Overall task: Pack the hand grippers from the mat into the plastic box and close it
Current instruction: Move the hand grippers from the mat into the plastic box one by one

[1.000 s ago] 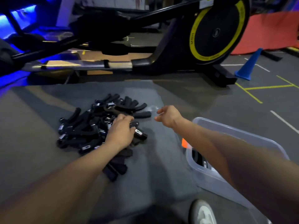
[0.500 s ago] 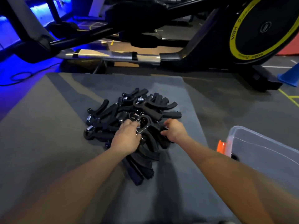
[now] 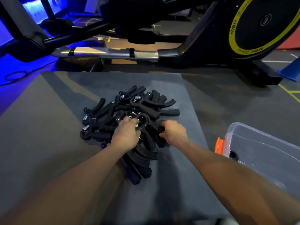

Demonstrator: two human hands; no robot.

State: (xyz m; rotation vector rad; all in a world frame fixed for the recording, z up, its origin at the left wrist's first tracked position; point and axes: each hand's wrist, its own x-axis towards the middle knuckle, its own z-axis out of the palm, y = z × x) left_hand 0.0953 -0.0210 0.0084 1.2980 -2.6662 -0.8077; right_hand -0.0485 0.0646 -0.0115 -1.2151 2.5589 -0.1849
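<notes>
At twelve o'clock, beyond everything, stands one big exercise machine (image 3: 186, 38) with a yellow-ringed wheel. Below it lies the grey mat (image 3: 48, 127), the largest thing I work on. At three o'clock sits one clear plastic box (image 3: 267, 151), its top uncovered, with an orange latch (image 3: 219, 144) on its near end; something dark already lies inside, but I cannot tell what. No lid is visible to me.

In the middle of the mat is the pile of hand grippers (image 3: 129, 114), black, tangled together. I cannot count them exactly; I judge well more than ten.

My left hand (image 3: 125, 134) has its fingers curled round the head of one gripper, near its spring. My right hand (image 3: 174, 133) grasps a black handle just beside it, at about three o'clock from the left hand.

I think each gripper is light but stiff, with padded handles that give good hold. The springs and open handles probably hook into each other, so I should take one by its handle and lift slowly.
</notes>
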